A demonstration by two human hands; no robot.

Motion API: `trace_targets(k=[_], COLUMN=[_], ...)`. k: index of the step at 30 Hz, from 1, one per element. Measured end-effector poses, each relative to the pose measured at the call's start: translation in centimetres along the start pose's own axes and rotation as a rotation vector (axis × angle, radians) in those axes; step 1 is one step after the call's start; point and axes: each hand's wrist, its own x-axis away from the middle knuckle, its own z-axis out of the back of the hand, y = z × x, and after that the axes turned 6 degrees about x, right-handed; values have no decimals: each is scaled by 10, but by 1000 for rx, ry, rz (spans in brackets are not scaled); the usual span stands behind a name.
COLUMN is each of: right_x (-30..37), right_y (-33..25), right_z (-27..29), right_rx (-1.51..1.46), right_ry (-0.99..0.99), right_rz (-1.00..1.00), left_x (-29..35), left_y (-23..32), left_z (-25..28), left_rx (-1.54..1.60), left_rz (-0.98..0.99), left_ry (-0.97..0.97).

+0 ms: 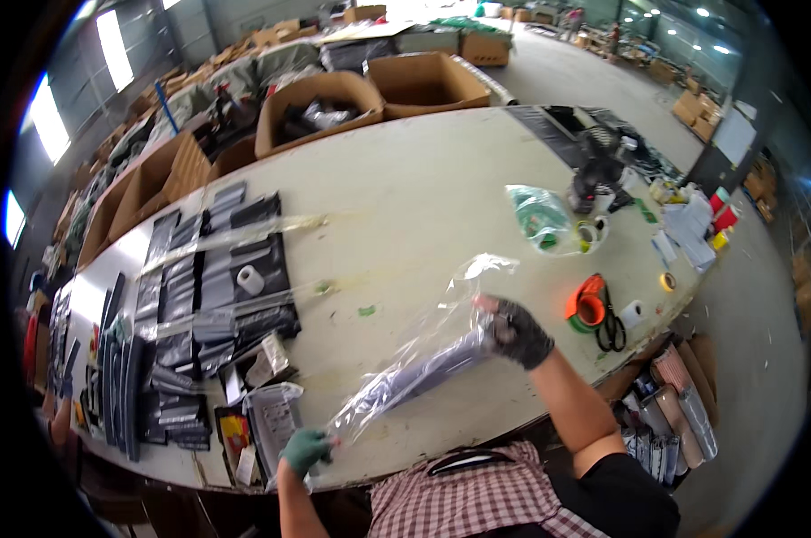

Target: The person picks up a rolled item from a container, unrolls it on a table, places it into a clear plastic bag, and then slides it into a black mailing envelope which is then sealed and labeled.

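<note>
A long clear plastic bag (423, 336) lies slantwise over the near part of the table, with a rolled grey sheet-like item (432, 369) inside it. My right hand (515, 334), in a dark fingerless glove, grips the bag at the roll's right end. Loose film from the bag sticks out beyond that hand. At the lower left end, my left hand (307, 450), in a green glove, is closed on the bag's edge. Beside my left hand stands a clear plastic tray (274, 421).
Flat dark packages (217, 278) cover the table's left side, a white roll (250, 280) on them. To the right are orange tape rolls (588, 303), black scissors (611, 325) and a green-tinted plastic bag (540, 215). Cardboard boxes (320, 100) line the far edge. Another person's hand (66, 387) shows far left.
</note>
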Motion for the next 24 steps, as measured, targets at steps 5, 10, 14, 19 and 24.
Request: trace_targets(k=[5,10,14,19,24], right_x=[-114,-136,-136,-145,-147], right_y=[10,21,4,-27,-18], right_z=[80,195,229,161,172], right_rx=[555,1343,1387,683,577], right_ry=[750,712,287,184,95], right_rz=[-90,-195,220,-59,-151], left_x=[-111,-145,-157,-162,-185], left_y=[17,54,80,122,151], left_z=[-20,-63,-61,-57,-92], left_rx=[-625,-977,-1126,-903,-518], left_rz=[-289,-448,-874,-1146,-1192], left_ry=[859,1145,572,261,659])
